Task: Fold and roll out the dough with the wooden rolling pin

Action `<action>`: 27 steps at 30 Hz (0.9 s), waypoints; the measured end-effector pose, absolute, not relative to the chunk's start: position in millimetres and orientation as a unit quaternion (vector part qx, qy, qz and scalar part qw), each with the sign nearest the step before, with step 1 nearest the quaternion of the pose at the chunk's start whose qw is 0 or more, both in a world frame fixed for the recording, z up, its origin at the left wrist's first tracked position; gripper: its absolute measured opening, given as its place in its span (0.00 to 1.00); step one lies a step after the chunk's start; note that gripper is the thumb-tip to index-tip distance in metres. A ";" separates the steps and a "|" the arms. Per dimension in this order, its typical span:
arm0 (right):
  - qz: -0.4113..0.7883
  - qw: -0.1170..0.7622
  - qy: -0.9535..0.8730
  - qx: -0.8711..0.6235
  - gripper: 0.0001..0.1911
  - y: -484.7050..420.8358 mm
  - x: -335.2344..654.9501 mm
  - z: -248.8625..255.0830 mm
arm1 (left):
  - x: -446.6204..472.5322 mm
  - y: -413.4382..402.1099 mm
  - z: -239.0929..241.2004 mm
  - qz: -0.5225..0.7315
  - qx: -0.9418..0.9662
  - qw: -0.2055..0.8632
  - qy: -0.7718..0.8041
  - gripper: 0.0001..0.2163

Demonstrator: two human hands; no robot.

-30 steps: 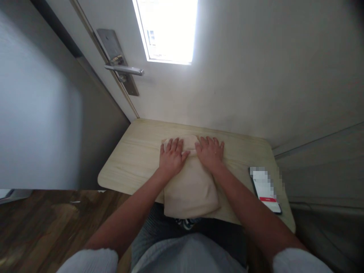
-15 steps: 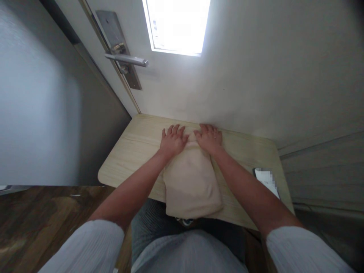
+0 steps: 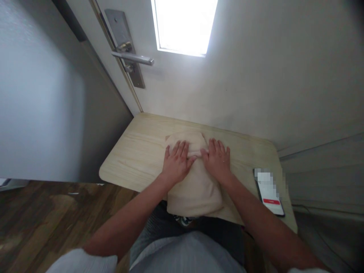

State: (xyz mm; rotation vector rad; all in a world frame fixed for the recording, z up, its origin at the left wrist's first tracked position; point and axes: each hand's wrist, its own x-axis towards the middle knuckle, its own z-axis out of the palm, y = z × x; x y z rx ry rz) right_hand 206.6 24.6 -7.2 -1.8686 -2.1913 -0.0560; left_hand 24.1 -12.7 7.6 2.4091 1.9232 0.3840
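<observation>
The folded beige cloth lies on the middle of the light wooden bench, its near edge hanging slightly over the bench's front rim toward your lap. Your left hand rests flat on the cloth's left part, fingers spread and extended, gripping nothing. Your right hand lies flat just beside it on the cloth's right part, fingers likewise spread and extended; the two thumbs nearly meet. To the right, well apart from the cloth, a phone lies face up near the bench's right edge. Beyond the bench stands a white door with a metal lever handle and a bright window.
</observation>
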 end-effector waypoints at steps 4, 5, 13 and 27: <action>-0.017 0.118 -0.753 -0.647 0.31 63.5 192.9 -0.8 | 17.2 27.5 8.6 0.112 0.767 0.012 0.631 0.29; -0.016 0.114 -0.752 -0.649 0.31 73.6 189.6 0.9 | 15.3 37.7 9.1 0.110 0.766 0.011 0.633 0.29; 0.021 0.095 -0.747 -0.658 0.30 123.5 177.1 5.6 | 2.4 91.5 12.3 0.085 0.760 0.045 0.642 0.28; -0.005 0.125 -0.762 -0.635 0.30 28.1 195.3 0.8 | 11.9 10.4 16.6 0.121 0.787 0.009 0.605 0.26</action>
